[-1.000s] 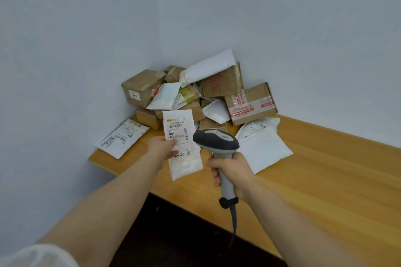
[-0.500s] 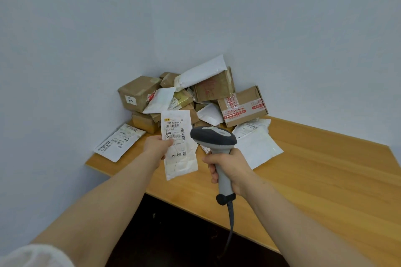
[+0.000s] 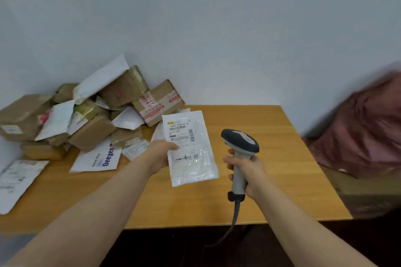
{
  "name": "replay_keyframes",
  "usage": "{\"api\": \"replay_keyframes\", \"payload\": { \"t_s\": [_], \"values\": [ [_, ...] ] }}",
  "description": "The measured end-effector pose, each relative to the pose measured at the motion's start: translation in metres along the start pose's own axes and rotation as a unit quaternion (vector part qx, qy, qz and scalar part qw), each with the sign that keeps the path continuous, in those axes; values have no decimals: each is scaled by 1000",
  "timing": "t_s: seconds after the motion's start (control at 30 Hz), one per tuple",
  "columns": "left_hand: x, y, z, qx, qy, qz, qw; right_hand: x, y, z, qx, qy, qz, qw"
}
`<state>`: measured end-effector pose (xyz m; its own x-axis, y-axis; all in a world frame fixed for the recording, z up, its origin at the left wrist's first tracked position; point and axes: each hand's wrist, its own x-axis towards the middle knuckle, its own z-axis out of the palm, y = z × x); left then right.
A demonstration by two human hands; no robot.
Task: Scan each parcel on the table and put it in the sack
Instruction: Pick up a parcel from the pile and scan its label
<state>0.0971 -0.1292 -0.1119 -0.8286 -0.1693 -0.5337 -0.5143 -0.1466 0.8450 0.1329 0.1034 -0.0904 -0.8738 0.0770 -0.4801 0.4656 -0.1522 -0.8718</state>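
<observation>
From the head view, the left hand pinches a flat white plastic mailer parcel with a printed barcode label by its left edge. The thumb lies on the label side; the other fingers are hidden behind the parcel. The parcel is held above the light wooden table, label toward the camera, nearly upright and tilted slightly.

Just to its right, the right hand has its fingers curled round the pale handle of a grey handheld barcode scanner. The scanner's dark head points away from the camera, and its grey cable hangs below the table edge.

At the far left of the table, against the wall, sits a heap of brown cardboard boxes and white mailers. In front of it lies a flat white envelope with blue "Deeyeo" lettering, and another white labelled mailer lies near the left edge.

Past the table's right end is a blurred dark pink sack, well apart from the held parcel.
</observation>
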Motion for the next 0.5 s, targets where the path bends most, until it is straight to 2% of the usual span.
{"api": "replay_keyframes", "payload": {
  "t_s": [0.27, 0.37, 0.5],
  "values": [
    [-36, -25, 279, 59, -223, 9, 973, -2, -17, -229, 54, 152, -58, 985],
    [-53, -33, 356, 95, -287, 7, 953, -11, -31, -303, 89, 217, -72, 970],
    [-61, -31, 434, 142, -346, 15, 927, -9, -50, -376, 128, 255, -95, 954]
  ]
}}
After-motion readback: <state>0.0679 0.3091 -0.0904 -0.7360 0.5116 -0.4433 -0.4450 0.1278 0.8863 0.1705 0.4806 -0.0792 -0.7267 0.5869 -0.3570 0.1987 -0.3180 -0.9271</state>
